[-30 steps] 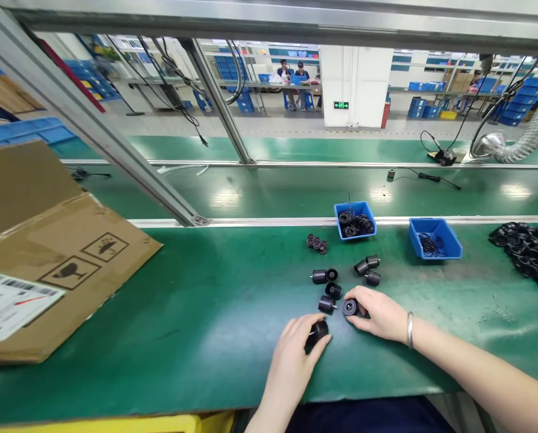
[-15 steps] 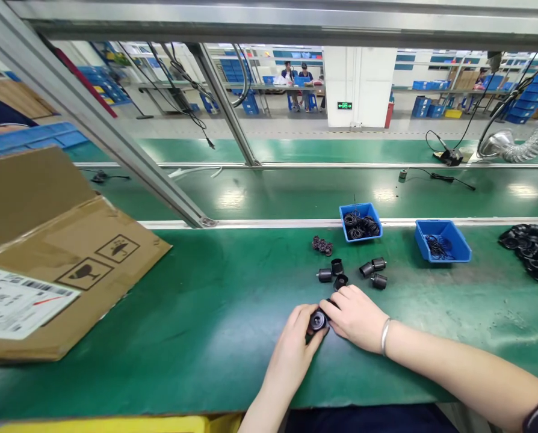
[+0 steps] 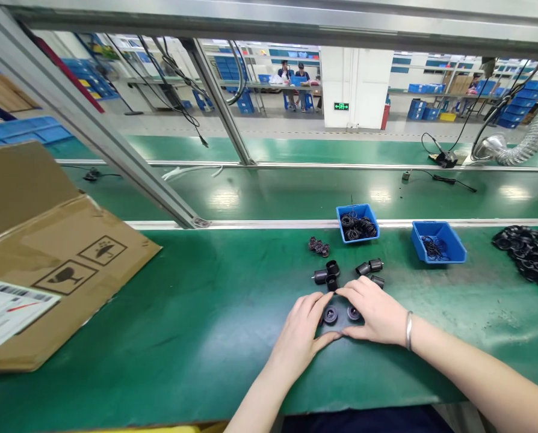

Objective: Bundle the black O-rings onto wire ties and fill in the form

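Note:
My left hand (image 3: 298, 334) cups a short black cylindrical rubber part (image 3: 330, 314), thumb below it and fingers above it. My right hand (image 3: 372, 310) curves the same way around a matching part (image 3: 353, 312) a little to the right. Both parts show a round open end upward, and the fingertips of my two hands nearly meet above them. Just beyond my fingers lies a loose group of similar black parts (image 3: 331, 282), some on their sides. One of them (image 3: 377, 281) is partly hidden by my right hand.
Two blue plastic bins (image 3: 438, 242) of black rubber rings stand at the back of the green bench, beside a small ring heap (image 3: 318, 246). A large pile of black parts (image 3: 528, 258) lies right, flattened cardboard (image 3: 61, 240) left. A metal rail (image 3: 296, 224) runs behind.
My hands were bunched on one part and have spread apart. Two parts now stand side by side between them. The view has shifted slightly.

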Demonstrator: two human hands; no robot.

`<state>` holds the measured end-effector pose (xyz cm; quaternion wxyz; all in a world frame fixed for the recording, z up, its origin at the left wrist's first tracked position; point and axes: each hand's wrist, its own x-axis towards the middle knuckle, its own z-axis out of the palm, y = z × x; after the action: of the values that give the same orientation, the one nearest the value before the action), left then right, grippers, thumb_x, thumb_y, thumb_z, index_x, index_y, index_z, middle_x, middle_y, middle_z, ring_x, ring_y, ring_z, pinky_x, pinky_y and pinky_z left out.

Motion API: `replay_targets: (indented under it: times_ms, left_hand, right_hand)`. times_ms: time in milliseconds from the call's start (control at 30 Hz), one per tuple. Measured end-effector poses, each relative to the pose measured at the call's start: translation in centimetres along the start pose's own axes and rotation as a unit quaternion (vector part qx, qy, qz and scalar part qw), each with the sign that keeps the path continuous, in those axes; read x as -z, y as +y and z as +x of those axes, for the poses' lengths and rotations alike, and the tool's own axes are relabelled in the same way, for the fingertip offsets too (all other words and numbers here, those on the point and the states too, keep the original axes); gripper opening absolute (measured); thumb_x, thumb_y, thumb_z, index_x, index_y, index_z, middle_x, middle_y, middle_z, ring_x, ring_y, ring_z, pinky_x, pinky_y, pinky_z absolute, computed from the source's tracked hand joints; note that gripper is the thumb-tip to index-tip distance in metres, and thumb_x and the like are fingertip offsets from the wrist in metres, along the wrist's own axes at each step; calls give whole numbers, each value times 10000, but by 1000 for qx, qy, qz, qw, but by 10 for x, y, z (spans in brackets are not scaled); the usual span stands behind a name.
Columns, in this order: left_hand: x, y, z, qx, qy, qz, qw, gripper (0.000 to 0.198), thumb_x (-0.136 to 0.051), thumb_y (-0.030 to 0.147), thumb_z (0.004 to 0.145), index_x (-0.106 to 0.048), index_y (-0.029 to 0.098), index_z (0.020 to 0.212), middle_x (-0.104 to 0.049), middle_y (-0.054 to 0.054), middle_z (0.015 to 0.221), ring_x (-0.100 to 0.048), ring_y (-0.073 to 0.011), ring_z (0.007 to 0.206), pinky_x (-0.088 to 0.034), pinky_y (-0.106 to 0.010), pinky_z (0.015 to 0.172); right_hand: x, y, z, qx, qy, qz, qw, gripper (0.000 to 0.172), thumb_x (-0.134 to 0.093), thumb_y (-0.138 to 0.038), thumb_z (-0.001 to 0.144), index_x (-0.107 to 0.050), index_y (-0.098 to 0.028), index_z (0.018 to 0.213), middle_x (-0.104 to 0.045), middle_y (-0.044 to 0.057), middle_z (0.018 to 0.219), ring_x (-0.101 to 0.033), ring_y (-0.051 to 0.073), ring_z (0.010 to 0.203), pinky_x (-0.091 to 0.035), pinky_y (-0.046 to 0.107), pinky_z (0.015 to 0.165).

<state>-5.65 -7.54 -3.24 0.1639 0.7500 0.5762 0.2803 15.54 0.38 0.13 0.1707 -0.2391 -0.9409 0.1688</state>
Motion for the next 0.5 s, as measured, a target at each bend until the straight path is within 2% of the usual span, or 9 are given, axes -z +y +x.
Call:
replay_targets:
  times_ms: [167, 333, 433, 500]
  left_hand:
    - [-1, -4, 16, -42, -27, 26, 998, 396, -710, 409, 834, -629, 269, 1196, -658, -67, 1067, -605, -262, 956, -527, -388, 824]
    - [9, -23, 22, -65, -22, 64, 996, 413, -668, 460, 857, -621, 244, 1205, -674, -79, 1064, -615, -259, 938, -513, -379, 808]
    - [17, -29, 21, -73, -11, 91, 993, 513, -680, 520, 825, -604, 237, 1246, -673, -98, 1102, -624, -279, 958, -497, -394, 803]
    - [19, -29, 21, -78, -2, 104, 992, 559, -686, 554, 804, -603, 236, 1256, -669, -106, 1111, -625, -290, 966, -486, -395, 792]
  right_hand:
    - [-10, 11, -14, -49, -10, 38, 998, 335, -656, -166, 866, -518, -168, 1171, -593, 101, 1075, -601, 240, 973, -541, 392, 867]
    - [-26, 4, 8, -45, 3, 84, 995, 435, -656, -123, 845, -475, -176, 1236, -585, 106, 1126, -609, 245, 1037, -531, 408, 932]
    - [-17, -4, 21, -18, 9, 105, 994, 517, -646, -106, 814, -439, -178, 1281, -565, 116, 1176, -598, 246, 1076, -522, 399, 946]
    - [-8, -6, 26, -21, 27, 108, 994, 468, -616, -99, 810, -461, -179, 1244, -570, 95, 1115, -617, 219, 971, -543, 365, 872]
